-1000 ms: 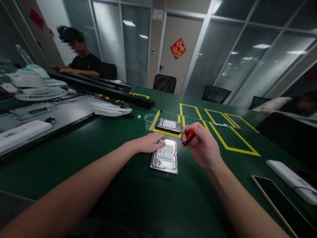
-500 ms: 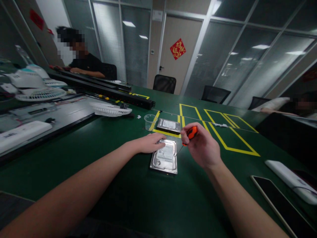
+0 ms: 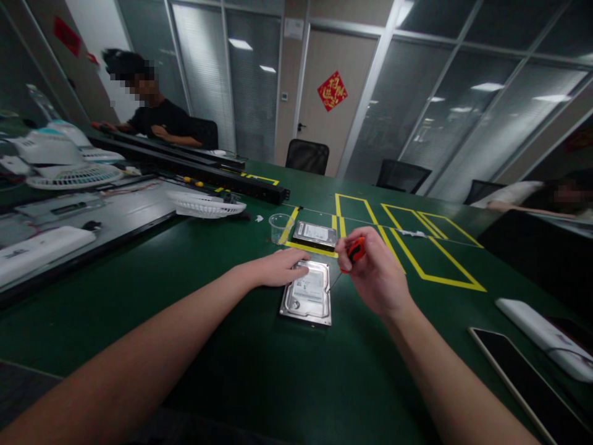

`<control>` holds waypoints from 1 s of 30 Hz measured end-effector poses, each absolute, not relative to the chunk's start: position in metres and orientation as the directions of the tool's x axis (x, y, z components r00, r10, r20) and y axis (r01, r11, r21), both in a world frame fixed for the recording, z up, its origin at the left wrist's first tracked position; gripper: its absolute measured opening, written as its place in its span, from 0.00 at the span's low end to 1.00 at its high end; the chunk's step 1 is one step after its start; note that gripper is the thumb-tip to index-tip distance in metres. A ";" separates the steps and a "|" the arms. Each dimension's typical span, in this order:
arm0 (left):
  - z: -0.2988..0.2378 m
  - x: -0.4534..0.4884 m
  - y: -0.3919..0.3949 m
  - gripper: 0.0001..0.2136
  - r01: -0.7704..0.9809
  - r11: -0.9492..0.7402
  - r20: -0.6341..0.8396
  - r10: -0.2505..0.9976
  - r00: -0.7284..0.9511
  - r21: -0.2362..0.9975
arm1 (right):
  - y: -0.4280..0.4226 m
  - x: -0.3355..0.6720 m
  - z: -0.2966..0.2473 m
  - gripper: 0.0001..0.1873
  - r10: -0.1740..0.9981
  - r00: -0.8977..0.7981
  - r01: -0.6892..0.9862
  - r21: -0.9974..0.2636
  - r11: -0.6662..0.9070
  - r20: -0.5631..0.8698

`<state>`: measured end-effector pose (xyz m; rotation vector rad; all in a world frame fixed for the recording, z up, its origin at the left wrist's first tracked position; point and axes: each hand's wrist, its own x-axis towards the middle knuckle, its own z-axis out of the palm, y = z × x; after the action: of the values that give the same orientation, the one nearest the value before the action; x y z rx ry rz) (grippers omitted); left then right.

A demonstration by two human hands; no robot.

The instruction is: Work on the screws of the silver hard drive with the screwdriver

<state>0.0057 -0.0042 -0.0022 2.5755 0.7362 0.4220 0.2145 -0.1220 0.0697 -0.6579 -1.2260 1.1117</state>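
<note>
A silver hard drive (image 3: 308,300) lies label side up on the green table. My left hand (image 3: 280,267) comes in from the left and holds the drive at its far left part, its fingers and thumb over the top. In my right hand (image 3: 373,266), curled fingers grip a screwdriver (image 3: 356,250) with an orange and black handle. Its thin shaft slants down to the right edge of the drive, where the tip's exact contact is too small to make out. Just beyond, a second hard drive (image 3: 315,233) rests inside a yellow taped outline.
A clear plastic cup (image 3: 280,228) stands left of the far drive. White fan parts (image 3: 206,204), a flat panel (image 3: 125,213) and long black bars (image 3: 250,185) lie on the left. At right are a phone (image 3: 523,377) and a white bar-shaped device (image 3: 542,337). Two people sit at the table.
My right hand and the screwdriver handle have turned slightly and shifted a little left. My left hand and the drive stay in place. The person at far left has raised a hand.
</note>
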 end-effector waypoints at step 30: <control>0.001 0.007 -0.007 0.22 0.447 -0.763 0.144 0.564 0.813 0.467 | -0.122 0.216 0.071 0.15 0.922 -0.073 -0.304 -0.889 0.343 0.380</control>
<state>0.0072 -0.0067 0.0014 2.5810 0.7573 0.3866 0.2164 -0.1216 0.0713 -0.6605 -1.2403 1.1427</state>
